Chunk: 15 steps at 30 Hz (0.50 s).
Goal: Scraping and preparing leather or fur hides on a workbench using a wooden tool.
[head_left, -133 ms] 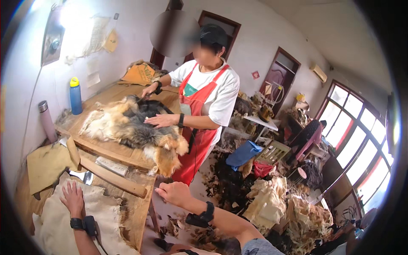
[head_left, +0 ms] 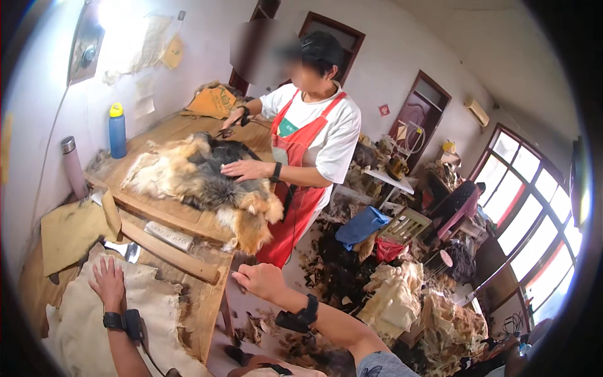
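My left hand (head_left: 108, 281) lies flat with fingers spread on a pale, ragged-edged hide (head_left: 135, 301) at the near end of the wooden table. Off the table's right corner, my right hand (head_left: 260, 281) is raised with its fingers curled closed. Whatever it may hold is hidden. Just beyond the hide are a silvery, shiny object (head_left: 129, 251) and a tan folded sheet (head_left: 78, 232). Across the table a person in a red apron presses one hand (head_left: 248, 169) on a multicoloured fur pelt (head_left: 210, 179). That person's other hand (head_left: 233, 120) grips a thin dark tool at its far edge.
A wooden bar (head_left: 169, 251) and a white roll-like piece (head_left: 168, 235) lie across the table. A pink flask (head_left: 74, 166) and blue bottle (head_left: 117, 132) stand by the wall. Hides (head_left: 392, 295), dark scraps and a green chair (head_left: 404, 225) crowd the floor at right.
The view has shifted slightly, so the scene sits a little farther right. The co-worker's tool hand has moved slightly over the pelt's far edge. My hands keep nearly the same pose.
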Available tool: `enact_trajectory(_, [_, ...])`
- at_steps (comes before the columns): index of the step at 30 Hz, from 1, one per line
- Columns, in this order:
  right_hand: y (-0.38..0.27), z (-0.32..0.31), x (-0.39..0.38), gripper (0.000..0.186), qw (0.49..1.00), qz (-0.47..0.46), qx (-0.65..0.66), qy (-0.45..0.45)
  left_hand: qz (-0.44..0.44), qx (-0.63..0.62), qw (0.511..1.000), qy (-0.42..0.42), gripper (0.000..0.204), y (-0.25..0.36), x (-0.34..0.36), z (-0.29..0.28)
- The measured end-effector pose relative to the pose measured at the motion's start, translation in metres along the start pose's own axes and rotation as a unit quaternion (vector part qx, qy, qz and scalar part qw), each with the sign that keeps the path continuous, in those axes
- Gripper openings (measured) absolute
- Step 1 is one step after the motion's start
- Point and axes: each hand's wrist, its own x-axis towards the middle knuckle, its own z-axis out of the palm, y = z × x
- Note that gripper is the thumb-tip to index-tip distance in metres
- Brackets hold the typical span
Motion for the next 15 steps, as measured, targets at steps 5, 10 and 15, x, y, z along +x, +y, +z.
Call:
enact_trajectory(5, [-0.001, 0.000, 0.001, 0.030, 0.997, 0.021, -0.007, -0.072, 0.013, -0.009, 1.000, 0.014, 0.044, 0.000, -0.002, -0.001])
enact_trajectory(10, [0.007, 0.006, 0.000, 0.031, 0.997, 0.033, 0.005, -0.068, 0.000, 0.002, 1.000, 0.020, 0.042, 0.005, -0.002, -0.001])
enact_trajectory(15, [0.034, 0.007, -0.018, 0.032, 0.994, 0.100, 0.009, -0.050, -0.011, 0.019, 1.000, 0.006, 0.044, 0.007, -0.002, 0.000])
